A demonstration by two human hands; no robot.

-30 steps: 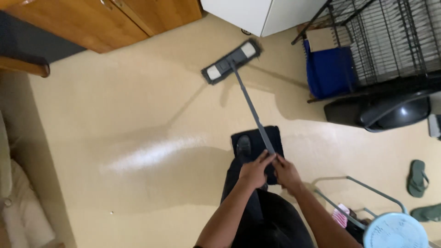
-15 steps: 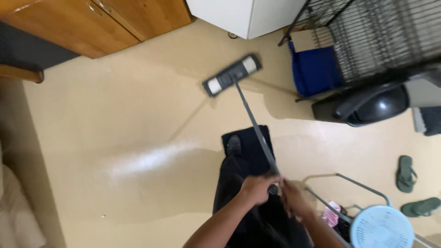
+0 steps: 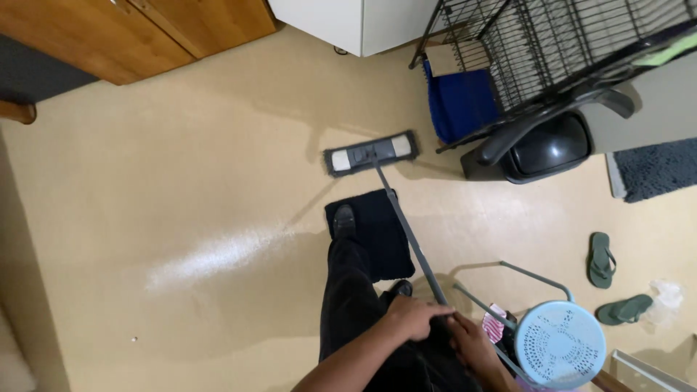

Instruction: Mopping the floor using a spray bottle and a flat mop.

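Mop head [image 3: 371,153] on the floor [image 3: 181,181] ahead of a mat [image 3: 372,231] underfoot, wire rack [image 3: 552,51] and bin [image 3: 541,149] to its right, wooden cabinet [image 3: 145,29] far left — sandals [image 3: 601,259] right, round basket [image 3: 560,344] beside both hands.

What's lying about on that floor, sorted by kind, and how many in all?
Flat mop: 1
Green flip-flops: 2
Dark mats: 2
Pale blue fan: 1
Black bin: 1
Total: 7
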